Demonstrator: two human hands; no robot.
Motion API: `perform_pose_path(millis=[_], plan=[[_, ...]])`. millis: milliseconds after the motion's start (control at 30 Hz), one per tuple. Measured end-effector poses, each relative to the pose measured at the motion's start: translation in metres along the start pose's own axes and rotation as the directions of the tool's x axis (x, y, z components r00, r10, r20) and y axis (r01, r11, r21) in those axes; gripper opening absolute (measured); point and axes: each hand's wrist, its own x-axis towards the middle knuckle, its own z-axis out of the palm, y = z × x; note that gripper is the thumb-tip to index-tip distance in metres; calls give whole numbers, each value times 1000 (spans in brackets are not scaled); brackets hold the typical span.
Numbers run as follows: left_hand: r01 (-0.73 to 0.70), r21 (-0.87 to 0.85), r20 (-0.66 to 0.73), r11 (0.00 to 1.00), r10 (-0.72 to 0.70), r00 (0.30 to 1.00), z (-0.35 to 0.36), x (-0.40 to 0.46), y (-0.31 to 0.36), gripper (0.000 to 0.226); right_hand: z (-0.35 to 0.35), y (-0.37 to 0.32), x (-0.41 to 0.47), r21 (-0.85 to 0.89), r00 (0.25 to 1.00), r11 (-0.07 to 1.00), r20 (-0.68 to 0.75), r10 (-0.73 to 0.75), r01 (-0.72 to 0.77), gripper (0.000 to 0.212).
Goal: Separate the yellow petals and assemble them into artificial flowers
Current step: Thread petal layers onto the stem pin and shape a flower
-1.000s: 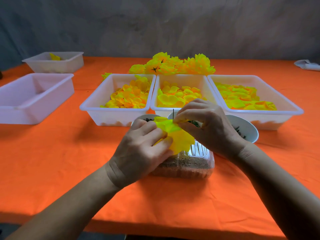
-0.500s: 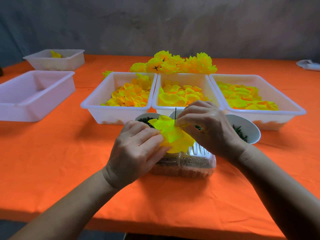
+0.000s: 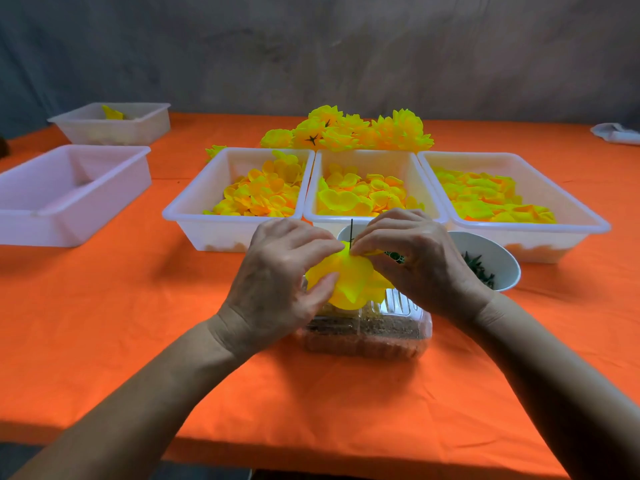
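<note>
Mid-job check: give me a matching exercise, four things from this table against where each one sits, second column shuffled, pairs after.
Things:
1. finished flowers
2. yellow petal layers
3. green pieces
4. clear container

Places:
A. in the white bowl to the right of the hands
B. piled behind the three petal trays
C. on the table under the hands
D. held between the left hand and the right hand

Pairs: 1-B, 2-D, 3-A, 4-C

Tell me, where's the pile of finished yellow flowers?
The finished yellow flowers sit at the table's far middle, right behind the middle petal tray.
</note>
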Motion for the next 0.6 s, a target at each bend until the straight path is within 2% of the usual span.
perform_pose_path(millis=[133,433,600], plan=[[-14,9,67,1000,13,998,-2,4,4,25,0,3,-1,39,1000,999,7,21,-21,8],[-18,-11,104,1000,19,994,-1,8,5,21,6,6,-3,173,994,981,-51,97,-87,8],[-16,17,115,1000,14,993,0,9,3,14,7,8,-1,161,993,981,-23,114,-109,6]])
